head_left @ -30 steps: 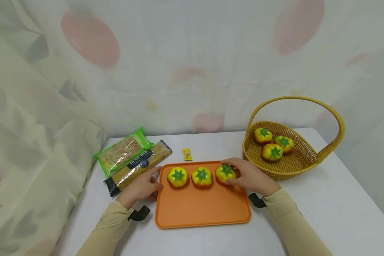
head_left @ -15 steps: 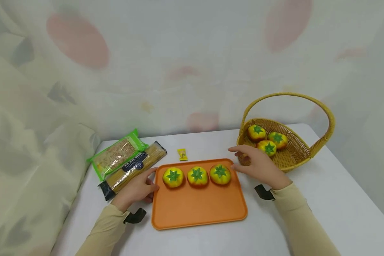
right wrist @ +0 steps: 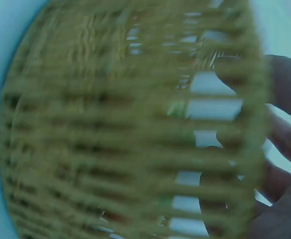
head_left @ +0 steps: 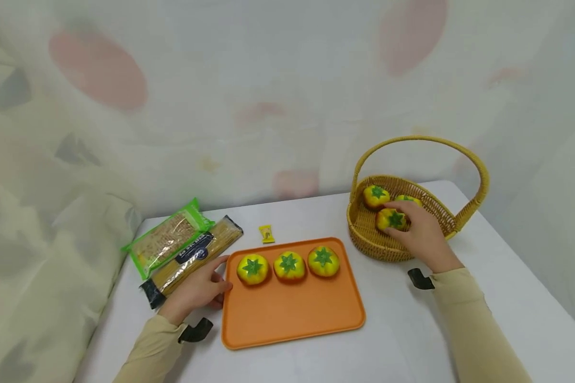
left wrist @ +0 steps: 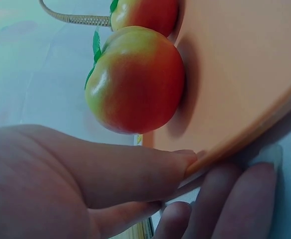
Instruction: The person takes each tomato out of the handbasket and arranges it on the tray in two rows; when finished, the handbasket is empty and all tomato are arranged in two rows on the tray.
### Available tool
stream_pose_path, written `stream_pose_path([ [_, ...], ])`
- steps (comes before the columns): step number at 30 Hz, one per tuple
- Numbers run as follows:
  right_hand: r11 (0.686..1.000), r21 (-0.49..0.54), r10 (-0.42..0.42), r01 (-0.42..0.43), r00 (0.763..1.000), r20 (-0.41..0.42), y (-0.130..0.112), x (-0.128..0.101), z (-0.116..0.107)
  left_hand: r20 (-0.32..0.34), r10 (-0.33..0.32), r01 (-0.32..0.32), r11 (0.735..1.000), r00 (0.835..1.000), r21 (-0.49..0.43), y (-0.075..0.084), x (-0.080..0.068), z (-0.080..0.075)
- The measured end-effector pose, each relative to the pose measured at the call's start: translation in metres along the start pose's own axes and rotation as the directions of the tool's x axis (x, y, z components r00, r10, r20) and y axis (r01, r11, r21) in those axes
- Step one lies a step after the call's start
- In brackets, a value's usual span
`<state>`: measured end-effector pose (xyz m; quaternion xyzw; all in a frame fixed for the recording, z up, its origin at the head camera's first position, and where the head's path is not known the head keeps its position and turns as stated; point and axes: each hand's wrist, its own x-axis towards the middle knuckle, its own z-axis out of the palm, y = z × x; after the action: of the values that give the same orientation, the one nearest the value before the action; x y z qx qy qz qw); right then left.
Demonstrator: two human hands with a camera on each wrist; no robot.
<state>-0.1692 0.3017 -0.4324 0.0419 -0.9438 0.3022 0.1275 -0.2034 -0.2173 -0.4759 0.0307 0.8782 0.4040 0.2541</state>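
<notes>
In basket [head_left: 378, 242] – right hand [head_left: 424, 234] grips tomato [head_left: 389, 219] | left hand [head_left: 196, 290] pinches tray [head_left: 292, 314] rim | noodle packs [head_left: 187, 250] beside

The right hand [head_left: 424, 234] was down inside the wicker basket [head_left: 364, 234], fingers curled over the nearest persimmon [head_left: 390, 219], and it was tight there: two more persimmons sat just beyond the grip, woven wall all round, handle [head_left: 419, 141] arching overhead. Only real opening was up and back over the near rim. Over at the left hand [head_left: 196, 290], thumb on the orange tray [head_left: 292, 319] edge, a fruit [left wrist: 135, 79] crowded the thumb, pasta packs [head_left: 191, 255] blocked behind; tray's near half lay bare.
</notes>
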Motion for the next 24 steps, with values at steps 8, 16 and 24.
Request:
stream_pose_path([
  [8, 0.998, -0.059, 0.012, -0.011, 1.0, 0.026, 0.015, 0.01, 0.001, 0.001, 0.007, -0.007, 1.0, 1.0, -0.027, -0.001, -0.005, 0.001],
  [16, 0.996, -0.084, 0.036, -0.028, 0.996, 0.084, 0.02, 0.01, 0.007, 0.002, 0.016, -0.016, 0.999, 1.0, -0.032, -0.001, -0.004, 0.002],
  [24, 0.994, -0.094, 0.073, -0.061, 0.99, 0.122, 0.02, 0.012, 0.008, -0.001, 0.018, -0.018, 0.999, 1.0, -0.027, -0.002, -0.001, 0.002],
])
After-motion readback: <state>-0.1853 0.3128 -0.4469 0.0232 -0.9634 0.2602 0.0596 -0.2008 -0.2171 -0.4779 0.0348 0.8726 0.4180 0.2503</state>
